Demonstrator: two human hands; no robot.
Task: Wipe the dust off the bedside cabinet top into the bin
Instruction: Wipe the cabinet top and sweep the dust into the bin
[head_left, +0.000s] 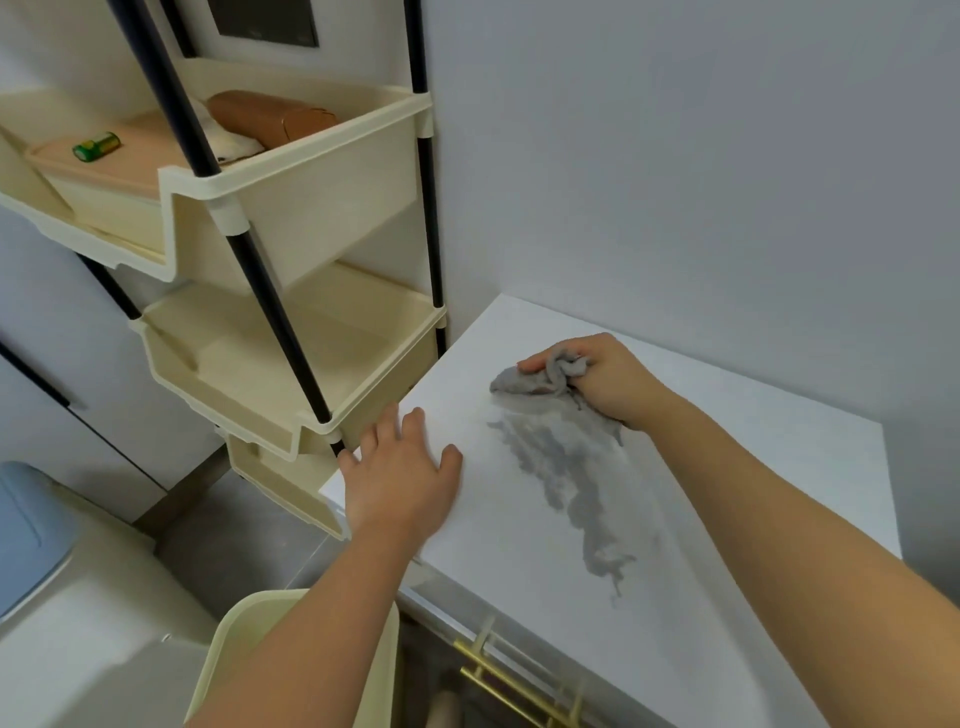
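The white cabinet top (509, 561) is closed in at the back by a plain wall (675, 182), and its left edge runs just beside a cream shelf rack (311, 197) on black poles, whose lower trays reach out close to the near left corner. The front edge is free, and open floor (223, 545) shows beyond that corner. A cream bin (228, 629) stands below the front edge near the left corner, its mouth partly hidden by the left forearm. A brass handle (498, 675) sticks out from the cabinet front under the edge. Far left sits a white box with a blue lid (26, 535). The top tray of the rack holds a brown pouch (270, 117) and a small green item (96, 147). A grey streak of dust (566, 467) runs down the middle of the top, from near the back towards the front edge, stopping short of it. The right hand (608, 379) is at the far end of the streak, fingers curled round a bunched grey cloth (524, 384) that is pressed on the surface and touches the dust. The left hand (400, 478) lies flat on the top at its left edge, fingers spread and straight, holding nothing, just left of the streak and apart from it
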